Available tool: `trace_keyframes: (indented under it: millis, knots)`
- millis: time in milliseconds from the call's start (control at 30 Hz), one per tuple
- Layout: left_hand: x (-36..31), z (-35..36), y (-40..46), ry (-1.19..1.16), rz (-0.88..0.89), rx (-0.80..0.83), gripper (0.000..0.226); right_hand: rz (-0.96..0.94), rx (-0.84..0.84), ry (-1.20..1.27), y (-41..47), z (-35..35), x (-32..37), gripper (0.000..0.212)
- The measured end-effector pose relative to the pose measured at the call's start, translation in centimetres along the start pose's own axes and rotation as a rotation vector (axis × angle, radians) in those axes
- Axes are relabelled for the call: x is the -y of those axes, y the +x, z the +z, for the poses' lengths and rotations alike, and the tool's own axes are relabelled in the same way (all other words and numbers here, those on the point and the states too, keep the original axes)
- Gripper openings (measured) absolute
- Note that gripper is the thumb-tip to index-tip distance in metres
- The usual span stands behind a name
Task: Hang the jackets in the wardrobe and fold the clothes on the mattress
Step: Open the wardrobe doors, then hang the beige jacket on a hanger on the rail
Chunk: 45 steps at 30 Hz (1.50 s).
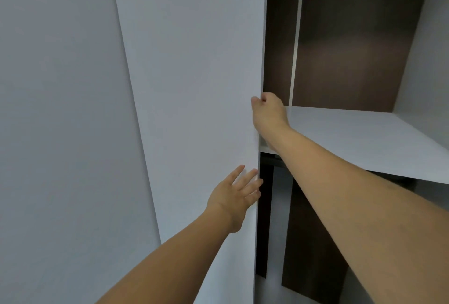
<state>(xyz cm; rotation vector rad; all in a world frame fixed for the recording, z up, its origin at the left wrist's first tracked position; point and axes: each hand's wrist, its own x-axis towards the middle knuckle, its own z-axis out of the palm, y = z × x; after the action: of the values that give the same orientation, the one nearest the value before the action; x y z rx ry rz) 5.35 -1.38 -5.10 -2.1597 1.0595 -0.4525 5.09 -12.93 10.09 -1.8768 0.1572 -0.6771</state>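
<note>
Her right hand (268, 111) pinches the wardrobe door (194, 84) edge, left hand (234, 198) flat just below; fingers could get trapped

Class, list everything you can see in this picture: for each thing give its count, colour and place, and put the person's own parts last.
Wardrobe door: one, white, centre, its edge held.
Wall: one, pale grey, left of the door.
Shelf: one, white, inside the wardrobe, right.
Back panel: dark brown, above and below the shelf.
Side panel: one, white, far right.
Right hand: one, gripping the door's edge, above.
Left hand: one, fingers straight against the door near its edge, below.
</note>
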Motion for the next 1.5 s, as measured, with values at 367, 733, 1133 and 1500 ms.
trace_keyframes:
  millis: [367, 733, 1133, 1500]
  knots:
    - [-2.2, -1.3, -5.7, -0.859, -0.358, -0.464, 0.035, -0.121, 0.0, -0.121, -5.5, 0.3, 2.1, 0.023]
    - [0.5, -0.3, -20.0, -1.033, -0.708, -0.395, 0.032, -0.208, 0.128, -0.011, -16.8, 6.5, 8.4, 0.016]
    - [4.5, 3.5, -30.3, -1.079, -1.04, -0.372, 0.019, -0.398, 0.301, 0.034, -20.1, 17.0, 12.5, 0.032]
    - [11.4, 8.9, -34.6, -1.085, -1.423, -0.28, 0.015, -0.553, 0.532, -0.098, -17.5, 28.3, 12.0, 0.058]
